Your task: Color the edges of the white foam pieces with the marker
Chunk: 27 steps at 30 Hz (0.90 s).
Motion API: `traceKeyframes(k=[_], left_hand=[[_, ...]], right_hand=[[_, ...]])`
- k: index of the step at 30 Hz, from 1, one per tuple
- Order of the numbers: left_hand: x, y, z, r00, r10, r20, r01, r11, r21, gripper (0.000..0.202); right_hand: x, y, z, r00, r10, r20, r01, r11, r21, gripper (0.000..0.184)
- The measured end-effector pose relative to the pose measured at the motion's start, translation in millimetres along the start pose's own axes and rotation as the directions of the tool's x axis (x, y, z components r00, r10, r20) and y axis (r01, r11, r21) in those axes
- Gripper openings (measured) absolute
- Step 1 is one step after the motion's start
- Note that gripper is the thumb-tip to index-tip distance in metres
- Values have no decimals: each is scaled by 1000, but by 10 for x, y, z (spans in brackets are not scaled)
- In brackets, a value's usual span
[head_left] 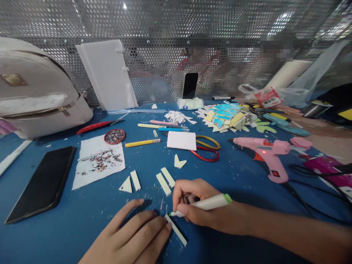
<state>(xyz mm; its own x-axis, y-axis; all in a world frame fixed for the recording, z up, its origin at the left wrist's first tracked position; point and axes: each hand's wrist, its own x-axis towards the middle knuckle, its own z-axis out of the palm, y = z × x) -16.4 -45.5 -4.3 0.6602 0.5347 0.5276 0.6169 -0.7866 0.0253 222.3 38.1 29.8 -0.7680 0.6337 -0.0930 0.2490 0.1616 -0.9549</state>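
Note:
My right hand (203, 205) grips a white marker (211, 204) with a green end. Its green tip touches the upper end of a thin pale strip (178, 233) on the table. From the left, my left hand (140, 231) holds that strip at its upper end with thumb and nearby fingertips, the outer fingers stretched over the table. Just beyond the hands lie two pale green strips (164, 184), another short strip (135, 180), a small triangle (126, 185) and a notched piece (179, 161).
Scissors (209, 154) lie partly under a white block (181, 140). A pink glue gun (264, 152), its light lit, trails cables at right. Farther back is a pile of cut pieces (225, 115). A phone (41, 179) and glitter paper (96, 161) occupy the left.

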Motion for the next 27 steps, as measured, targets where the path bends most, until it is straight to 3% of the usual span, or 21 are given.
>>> traceKeyframes(k=[9, 20, 24, 27], left_hand=[[19, 10, 24, 1000, 5, -3, -5, 1000, -12, 28], [33, -2, 5, 1000, 7, -19, -7, 1000, 7, 26], [27, -2, 20, 999, 24, -30, -24, 1000, 3, 26], [-8, -3, 20, 1000, 20, -24, -20, 1000, -2, 27]], right_hand=[[4, 27, -7, 999, -21, 26, 20, 999, 39, 37], [-4, 39, -13, 999, 14, 29, -16, 997, 70, 44], [0, 39, -13, 995, 46, 87, -58, 988, 141, 48], [6, 43, -11, 998, 29, 56, -36, 991, 129, 47]])
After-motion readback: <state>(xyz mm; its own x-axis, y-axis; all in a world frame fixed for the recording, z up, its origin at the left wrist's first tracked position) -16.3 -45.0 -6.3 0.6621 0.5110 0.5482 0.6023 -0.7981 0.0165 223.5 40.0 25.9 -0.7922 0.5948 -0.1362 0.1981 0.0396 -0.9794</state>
